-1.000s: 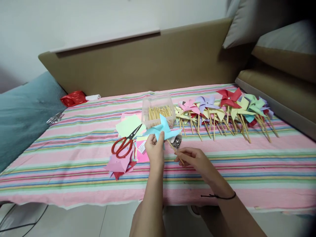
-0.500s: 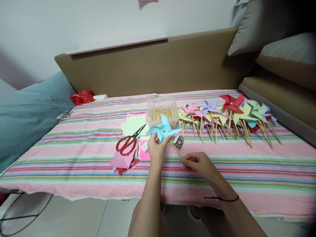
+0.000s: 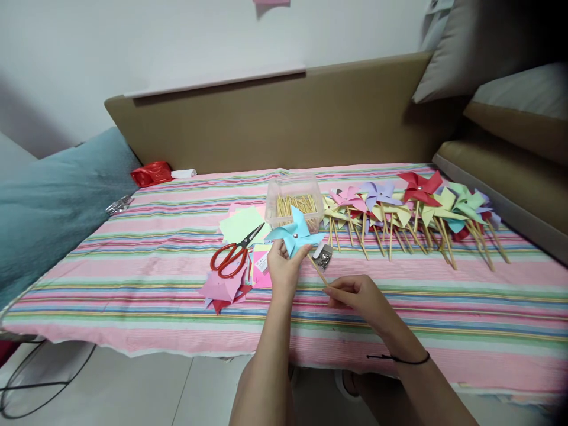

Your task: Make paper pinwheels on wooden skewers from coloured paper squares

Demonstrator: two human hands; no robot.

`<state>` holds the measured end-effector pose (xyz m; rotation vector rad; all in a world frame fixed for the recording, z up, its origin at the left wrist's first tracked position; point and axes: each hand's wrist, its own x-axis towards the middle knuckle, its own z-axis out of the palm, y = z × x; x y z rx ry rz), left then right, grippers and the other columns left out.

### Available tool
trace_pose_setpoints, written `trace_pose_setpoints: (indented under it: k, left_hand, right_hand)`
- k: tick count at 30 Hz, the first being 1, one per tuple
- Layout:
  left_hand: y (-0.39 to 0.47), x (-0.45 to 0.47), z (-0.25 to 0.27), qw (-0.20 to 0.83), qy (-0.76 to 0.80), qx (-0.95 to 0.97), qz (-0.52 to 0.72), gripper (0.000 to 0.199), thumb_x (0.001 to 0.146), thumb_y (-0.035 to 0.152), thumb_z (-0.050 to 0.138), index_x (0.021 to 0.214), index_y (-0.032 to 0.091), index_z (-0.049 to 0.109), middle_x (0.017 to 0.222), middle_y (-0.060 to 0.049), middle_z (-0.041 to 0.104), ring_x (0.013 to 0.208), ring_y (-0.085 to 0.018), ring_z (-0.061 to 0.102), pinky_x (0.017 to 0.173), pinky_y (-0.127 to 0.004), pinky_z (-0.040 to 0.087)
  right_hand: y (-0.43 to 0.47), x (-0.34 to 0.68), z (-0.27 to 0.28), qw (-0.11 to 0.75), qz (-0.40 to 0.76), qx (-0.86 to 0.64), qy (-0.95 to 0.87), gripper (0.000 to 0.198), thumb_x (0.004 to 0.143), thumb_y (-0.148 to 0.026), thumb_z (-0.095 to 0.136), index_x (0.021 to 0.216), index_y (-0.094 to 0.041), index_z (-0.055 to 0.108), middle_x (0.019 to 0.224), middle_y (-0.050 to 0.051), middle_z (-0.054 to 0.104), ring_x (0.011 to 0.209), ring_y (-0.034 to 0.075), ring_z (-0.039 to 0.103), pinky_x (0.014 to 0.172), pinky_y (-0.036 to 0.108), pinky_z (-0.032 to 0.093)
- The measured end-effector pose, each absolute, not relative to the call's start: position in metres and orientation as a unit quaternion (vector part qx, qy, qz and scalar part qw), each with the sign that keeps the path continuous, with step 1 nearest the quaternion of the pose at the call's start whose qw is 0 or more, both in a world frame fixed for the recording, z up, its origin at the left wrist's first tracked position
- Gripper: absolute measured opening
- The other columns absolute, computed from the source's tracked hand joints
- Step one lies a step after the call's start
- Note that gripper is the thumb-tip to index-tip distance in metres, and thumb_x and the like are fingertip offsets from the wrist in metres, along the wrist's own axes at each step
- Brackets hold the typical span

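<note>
A light blue paper pinwheel [image 3: 298, 229] with a silver pin at its centre is held up over the striped cloth. My left hand [image 3: 284, 265] is closed around the lower part of its paper blades, just behind the centre. From the blades a thin wooden stick [image 3: 318, 269] slants down to the right. My right hand [image 3: 350, 291] pinches the lower end of that stick between thumb and fingers. Close behind the stick lies a small clear box of metal pins [image 3: 323, 257]. What the hidden fingers of my left hand touch behind the paper cannot be seen.
Red-handled scissors [image 3: 235, 254] lie on green paper sheets [image 3: 239, 223], near pink and red paper cutouts [image 3: 222, 286]. A clear plastic box [image 3: 271, 190] holds wooden sticks. Several finished pinwheels [image 3: 421, 188] lie at the right. A red plastic bag [image 3: 152, 174] rests at the back left.
The camera view has shifted slightly. Both hands keep the same hold on the blue pinwheel and its stick, with hardly any other movement.
</note>
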<state>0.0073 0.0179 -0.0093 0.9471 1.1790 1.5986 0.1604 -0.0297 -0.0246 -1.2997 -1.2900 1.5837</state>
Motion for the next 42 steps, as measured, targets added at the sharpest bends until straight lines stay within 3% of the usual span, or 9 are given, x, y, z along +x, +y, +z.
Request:
trace_pose_setpoints:
  k: [7,12,15,18,21,25,31,37,42]
  left_hand:
    - [0.018,0.008,-0.01,0.46,0.462,0.388,0.652,0.032,0.062,0.026,0.078,0.084,0.016,0.057,0.084,-0.003,0.068,0.076,-0.014,0.063,0.072,-0.028,0.05]
    - [0.019,0.008,-0.011,0.466,0.458,0.372,0.66,0.048,0.063,0.029,0.078,0.101,0.02,0.05,0.103,-0.006,0.062,0.085,-0.015,0.062,0.079,-0.031,0.048]
    - [0.017,0.006,-0.011,0.369,0.493,0.379,0.691,0.034,0.072,0.033,0.071,0.098,0.022,0.052,0.109,-0.006,0.056,0.094,-0.016,0.059,0.081,-0.031,0.046]
    - [0.013,0.005,-0.009,0.236,0.537,0.465,0.663,0.012,0.077,0.033,0.066,0.084,0.022,0.065,0.112,-0.005,0.053,0.113,-0.02,0.049,0.095,-0.036,0.039]
    - [0.009,0.008,-0.007,0.176,0.572,0.523,0.607,0.009,0.08,0.029,0.064,0.083,0.026,0.073,0.119,-0.006,0.054,0.121,-0.023,0.043,0.105,-0.041,0.029]
    - [0.009,0.014,-0.009,0.218,0.578,0.502,0.605,0.014,0.081,0.029,0.062,0.088,0.027,0.074,0.125,-0.007,0.053,0.125,-0.024,0.041,0.106,-0.041,0.029]
    - [0.016,0.018,-0.017,0.382,0.518,0.411,0.646,0.014,0.077,0.035,0.065,0.079,0.022,0.07,0.128,-0.009,0.053,0.127,-0.026,0.044,0.102,-0.04,0.036]
    - [0.016,0.018,-0.017,0.327,0.532,0.409,0.666,0.013,0.071,0.033,0.071,0.075,0.021,0.07,0.122,-0.01,0.052,0.123,-0.025,0.046,0.099,-0.038,0.038]
    - [0.015,0.019,-0.012,0.374,0.525,0.391,0.657,0.017,0.07,0.036,0.07,0.071,0.019,0.068,0.123,-0.011,0.053,0.123,-0.026,0.046,0.095,-0.038,0.04]
  right_hand:
    - [-0.03,0.159,-0.025,0.359,0.61,-0.499,-0.5,0.034,0.066,-0.048,0.074,0.06,-0.014,0.07,0.057,0.005,0.068,0.052,0.014,0.059,0.055,0.027,0.05]
    - [-0.028,0.164,-0.029,0.412,0.584,-0.513,-0.475,0.032,0.067,-0.047,0.074,0.067,-0.015,0.07,0.059,0.005,0.069,0.056,0.016,0.063,0.059,0.029,0.052]
    - [-0.027,0.167,-0.03,0.438,0.547,-0.532,-0.476,0.031,0.069,-0.046,0.073,0.069,-0.015,0.071,0.061,0.007,0.07,0.059,0.018,0.064,0.06,0.029,0.052]
    - [-0.026,0.168,-0.03,0.447,0.523,-0.542,-0.482,0.031,0.07,-0.046,0.072,0.069,-0.015,0.071,0.061,0.007,0.07,0.061,0.019,0.066,0.061,0.03,0.053]
    - [-0.025,0.167,-0.032,0.452,0.523,-0.535,-0.486,0.03,0.07,-0.046,0.073,0.071,-0.015,0.072,0.061,0.006,0.07,0.061,0.019,0.066,0.061,0.029,0.053]
    - [-0.025,0.165,-0.036,0.451,0.54,-0.523,-0.481,0.03,0.069,-0.045,0.074,0.074,-0.015,0.072,0.059,0.005,0.07,0.059,0.018,0.066,0.059,0.028,0.052]
    - [-0.024,0.166,-0.039,0.43,0.554,-0.518,-0.489,0.029,0.069,-0.044,0.074,0.074,-0.015,0.072,0.059,0.006,0.07,0.058,0.017,0.065,0.057,0.026,0.05]
    - [-0.025,0.167,-0.038,0.414,0.54,-0.53,-0.506,0.031,0.07,-0.045,0.072,0.073,-0.014,0.072,0.06,0.007,0.07,0.058,0.018,0.065,0.056,0.027,0.05]
    - [-0.026,0.166,-0.036,0.406,0.527,-0.538,-0.517,0.03,0.07,-0.044,0.071,0.072,-0.014,0.071,0.059,0.007,0.07,0.058,0.019,0.066,0.055,0.027,0.05]
